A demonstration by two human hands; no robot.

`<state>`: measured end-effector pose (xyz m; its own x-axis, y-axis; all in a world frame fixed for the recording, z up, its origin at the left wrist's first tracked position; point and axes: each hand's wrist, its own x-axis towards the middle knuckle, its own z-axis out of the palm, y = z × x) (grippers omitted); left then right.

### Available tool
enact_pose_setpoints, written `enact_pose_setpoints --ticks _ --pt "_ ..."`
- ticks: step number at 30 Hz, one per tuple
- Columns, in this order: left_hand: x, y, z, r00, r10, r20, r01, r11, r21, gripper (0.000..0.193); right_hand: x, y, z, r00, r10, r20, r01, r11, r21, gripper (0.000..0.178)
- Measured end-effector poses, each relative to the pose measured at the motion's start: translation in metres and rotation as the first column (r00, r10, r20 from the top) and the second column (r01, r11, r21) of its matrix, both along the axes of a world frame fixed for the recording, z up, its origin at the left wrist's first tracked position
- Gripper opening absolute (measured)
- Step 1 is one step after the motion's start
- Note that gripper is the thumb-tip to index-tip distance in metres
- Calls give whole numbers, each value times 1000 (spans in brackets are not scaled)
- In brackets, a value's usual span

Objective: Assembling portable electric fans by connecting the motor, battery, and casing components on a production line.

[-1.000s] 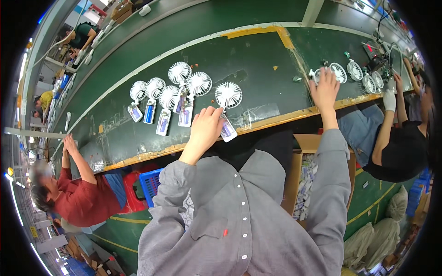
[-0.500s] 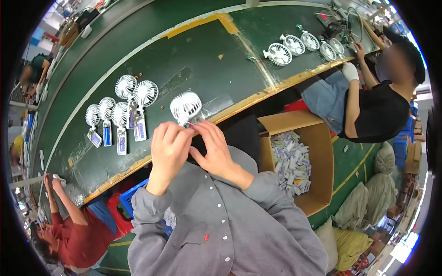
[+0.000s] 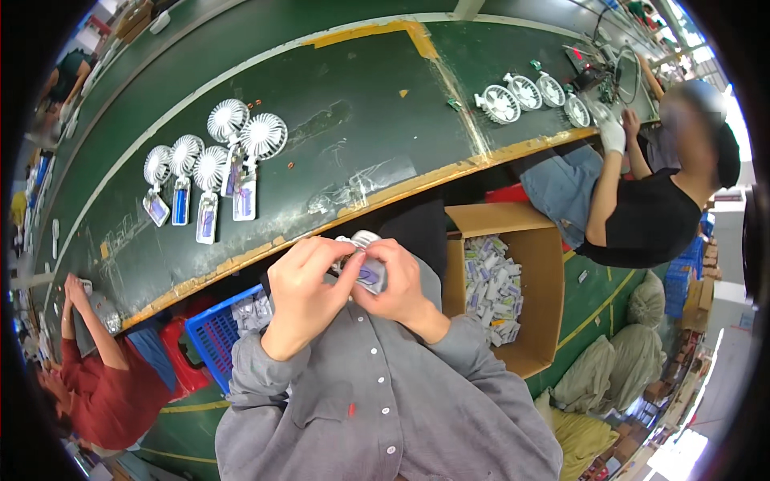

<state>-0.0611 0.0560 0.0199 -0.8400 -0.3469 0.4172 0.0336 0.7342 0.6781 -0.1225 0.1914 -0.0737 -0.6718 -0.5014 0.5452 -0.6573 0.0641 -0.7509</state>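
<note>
Close to my chest, in front of the bench edge, both hands grip one white handheld fan (image 3: 370, 277). My left hand (image 3: 309, 290) pinches it from the left with thumb and fingers. My right hand (image 3: 399, 282) closes round its other side, the thumbs almost meeting. A purplish part shows in its pale handle between the thumbs. The fan's round head is mostly hidden behind my fingers. On the green bench to the left lie several white fans (image 3: 210, 168) with open handles, purple or blue parts showing inside.
The green workbench (image 3: 337, 172) has a worn, taped front edge. Below it stand a carton (image 3: 545, 289) of small wrapped parts at right and a blue basket (image 3: 212, 341) at left. More fan heads (image 3: 525, 92) lie near a co-worker (image 3: 642, 200); another person (image 3: 120, 385) sits at left.
My hands have drawn the fan from over the bench edge toward my chest. Its head has tipped out of plain view and its handle now shows. The view has shifted slightly.
</note>
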Motion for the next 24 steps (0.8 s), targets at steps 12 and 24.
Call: enact_pose_setpoints --ticks 12,24 --pt "7 10 -43 926 -204 317 96 941 324 29 4 48 60 971 115 209 -228 713 663 40" --pt "9 -8 -54 793 -507 339 184 729 659 31 7 59 56 737 401 544 -669 543 507 40"
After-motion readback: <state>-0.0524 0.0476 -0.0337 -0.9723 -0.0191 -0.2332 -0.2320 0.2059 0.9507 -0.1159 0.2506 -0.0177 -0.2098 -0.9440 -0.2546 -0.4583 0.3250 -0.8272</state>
